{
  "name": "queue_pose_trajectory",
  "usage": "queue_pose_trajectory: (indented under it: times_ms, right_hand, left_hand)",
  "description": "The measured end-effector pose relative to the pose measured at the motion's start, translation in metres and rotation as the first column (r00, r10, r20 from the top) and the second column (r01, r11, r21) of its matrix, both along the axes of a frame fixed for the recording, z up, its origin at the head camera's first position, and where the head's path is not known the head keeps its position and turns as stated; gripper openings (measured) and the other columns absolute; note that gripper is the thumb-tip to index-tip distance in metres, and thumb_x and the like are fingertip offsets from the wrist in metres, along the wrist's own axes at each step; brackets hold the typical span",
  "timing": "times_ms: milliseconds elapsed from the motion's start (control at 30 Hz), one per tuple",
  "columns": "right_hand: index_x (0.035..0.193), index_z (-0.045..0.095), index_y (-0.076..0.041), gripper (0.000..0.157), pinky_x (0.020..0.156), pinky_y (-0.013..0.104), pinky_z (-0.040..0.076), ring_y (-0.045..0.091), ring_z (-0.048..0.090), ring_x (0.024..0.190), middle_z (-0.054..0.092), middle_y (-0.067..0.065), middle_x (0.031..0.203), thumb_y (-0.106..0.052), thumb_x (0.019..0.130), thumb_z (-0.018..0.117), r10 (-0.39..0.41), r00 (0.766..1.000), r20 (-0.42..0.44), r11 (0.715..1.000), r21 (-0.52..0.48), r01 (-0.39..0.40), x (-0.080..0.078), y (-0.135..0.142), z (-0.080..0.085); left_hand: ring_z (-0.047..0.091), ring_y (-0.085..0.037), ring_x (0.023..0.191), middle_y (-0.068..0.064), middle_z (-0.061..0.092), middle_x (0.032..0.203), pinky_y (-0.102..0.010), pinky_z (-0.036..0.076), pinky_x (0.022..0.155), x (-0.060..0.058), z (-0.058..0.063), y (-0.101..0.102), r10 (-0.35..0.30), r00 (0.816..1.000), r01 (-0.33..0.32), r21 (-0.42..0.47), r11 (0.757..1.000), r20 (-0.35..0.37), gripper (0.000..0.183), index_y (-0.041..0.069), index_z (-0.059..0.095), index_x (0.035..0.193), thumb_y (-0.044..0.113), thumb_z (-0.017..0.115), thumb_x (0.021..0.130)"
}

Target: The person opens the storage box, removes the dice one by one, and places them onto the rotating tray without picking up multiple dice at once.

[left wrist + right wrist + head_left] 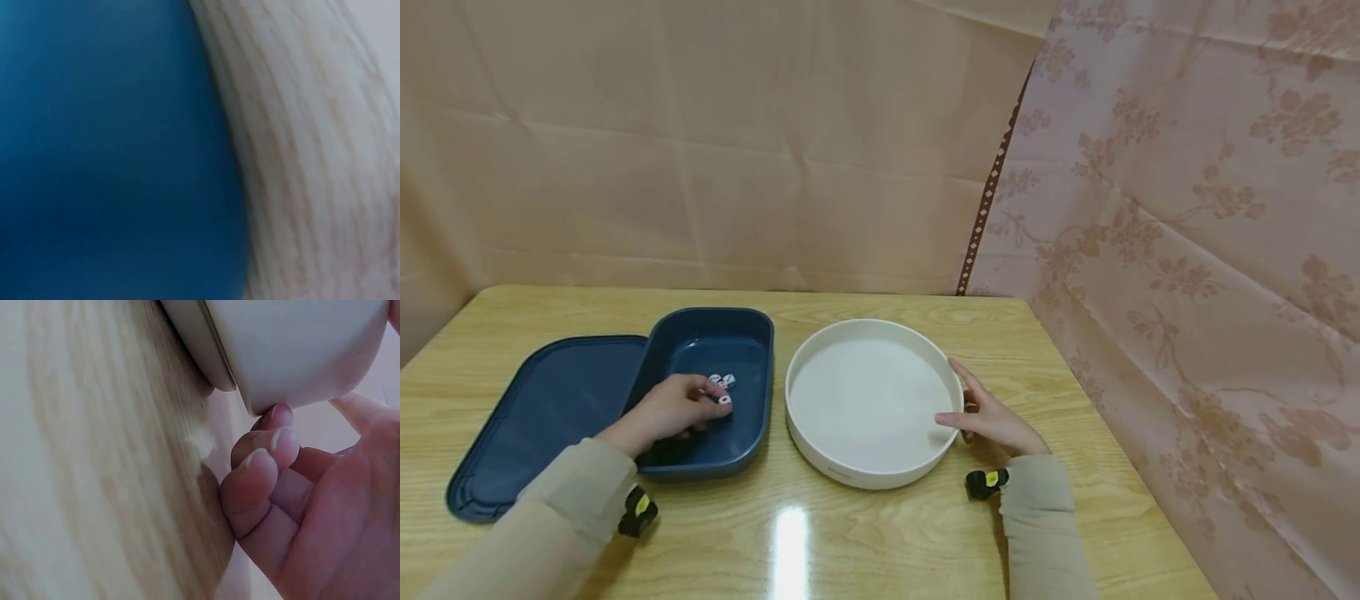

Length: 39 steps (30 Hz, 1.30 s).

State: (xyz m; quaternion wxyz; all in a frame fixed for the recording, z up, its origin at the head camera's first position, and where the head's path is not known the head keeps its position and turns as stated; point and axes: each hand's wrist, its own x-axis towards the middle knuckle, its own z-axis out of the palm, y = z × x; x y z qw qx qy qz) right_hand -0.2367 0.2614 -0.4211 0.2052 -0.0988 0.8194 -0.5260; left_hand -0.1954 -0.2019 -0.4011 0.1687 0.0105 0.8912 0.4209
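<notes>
My left hand (679, 406) reaches into the blue rectangular box (756, 433) and pinches a white die (725, 401) at its fingertips. Just beyond it, several white dice (727, 380) lie together on the box floor; the fingers partly hide them. The left wrist view has only the blurred blue box wall (125, 125), with no hand in it. At the right edge of a round white tray (872, 400), my right hand (996, 421) grips the wall, its thumb over the rim. In the right wrist view, curled fingers (250, 481) touch the tray's outer side (300, 356).
A flat dark-blue lid (557, 408) lies left of the box, partly under its edge. Wood-grain table surface (850, 550) runs in front of both containers. A beige cloth (737, 150) hangs behind, and a pink floral cloth (1210, 250) hangs at the right.
</notes>
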Motion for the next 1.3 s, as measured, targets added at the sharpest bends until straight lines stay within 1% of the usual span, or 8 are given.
queue_pose_trajectory:
  times_ms: [133,267,400,667,800,967,1167,1300]
  right_hand:
    - [0.159,0.006,-0.034,0.1,0.061,0.028,0.047,0.019,0.052,0.068,0.057,0.019,0.111,-0.03,0.088,0.076,-0.016,1.0,0.0,0.999,0.035,0.016,0.001,-0.002,0.001]
    - [0.159,0.008,-0.035,0.098,0.073,0.032,0.05,0.023,0.06,0.088,0.058,0.02,0.12,-0.036,0.088,0.075,-0.046,0.998,-0.03,0.992,0.118,0.049,0.002,-0.004,0.003]
    - [0.159,0.009,-0.034,0.098,0.084,0.034,0.049,0.025,0.06,0.105,0.059,0.019,0.123,-0.04,0.087,0.075,-0.062,0.996,-0.056,0.98,0.187,0.071,0.003,-0.007,0.006]
    - [0.159,0.005,-0.034,0.099,0.092,0.038,0.048,0.027,0.06,0.114,0.056,0.023,0.137,-0.04,0.088,0.073,-0.044,0.998,-0.043,0.985,0.163,0.051,0.004,-0.006,0.005]
    - [0.159,0.005,-0.034,0.099,0.095,0.042,0.048,0.029,0.059,0.117,0.054,0.024,0.14,-0.04,0.088,0.073,-0.048,0.998,-0.036,0.986,0.158,0.053,0.004,-0.006,0.005]
    - [0.159,0.005,-0.035,0.099,0.1,0.047,0.046,0.03,0.058,0.12,0.052,0.024,0.142,-0.041,0.088,0.074,-0.053,0.998,-0.034,0.985,0.16,0.058,0.004,-0.006,0.005]
    - [0.159,0.002,-0.036,0.1,0.094,0.041,0.05,0.03,0.061,0.118,0.049,0.028,0.144,-0.038,0.089,0.073,-0.033,0.999,-0.02,0.991,0.126,0.035,0.003,-0.004,0.003]
    - [0.159,0.0,-0.033,0.102,0.088,0.035,0.052,0.029,0.063,0.114,0.047,0.03,0.144,-0.037,0.089,0.074,-0.009,1.0,-0.018,0.994,0.107,0.011,0.002,-0.002,0.002]
  left_hand:
    - [0.06,-0.019,0.078,-0.009,0.066,0.095,-0.032,0.052,0.064,0.002,0.005,0.003,0.002,1.0,-0.002,-0.001,1.0,-0.024,0.037,0.002,0.064,0.117,0.032,0.066,0.095]
    - [0.06,-0.018,0.075,-0.01,0.067,0.097,-0.032,0.052,0.062,0.005,0.01,0.008,0.017,0.995,-0.015,0.023,1.0,-0.097,0.042,0.001,0.062,0.123,0.033,0.066,0.095]
    - [0.061,-0.019,0.076,-0.013,0.068,0.102,-0.032,0.053,0.06,0.007,0.018,0.014,0.042,0.986,-0.032,0.07,0.997,-0.16,0.045,0.003,0.061,0.126,0.037,0.065,0.096]
    - [0.061,-0.025,0.083,-0.016,0.067,0.108,-0.031,0.053,0.065,0.012,0.036,0.027,0.075,0.974,-0.052,0.109,0.993,-0.212,0.051,0.006,0.06,0.128,0.044,0.064,0.095]
    - [0.062,-0.023,0.085,-0.015,0.068,0.111,-0.03,0.054,0.066,0.016,0.044,0.035,0.087,0.969,-0.055,0.142,0.988,-0.23,0.054,0.007,0.061,0.127,0.048,0.064,0.094]
    - [0.063,-0.021,0.085,-0.014,0.069,0.112,-0.03,0.055,0.067,0.018,0.051,0.046,0.098,0.967,-0.055,0.184,0.981,-0.234,0.051,0.007,0.061,0.127,0.046,0.064,0.094]
    - [0.062,-0.02,0.079,-0.013,0.068,0.106,-0.028,0.055,0.066,0.02,0.059,0.058,0.105,0.961,-0.05,0.212,0.976,-0.254,0.044,0.008,0.062,0.126,0.039,0.065,0.095]
    - [0.062,-0.018,0.077,-0.017,0.068,0.108,-0.028,0.054,0.066,0.021,0.061,0.065,0.101,0.957,-0.033,0.243,0.97,-0.271,0.044,0.005,0.061,0.127,0.037,0.065,0.096]
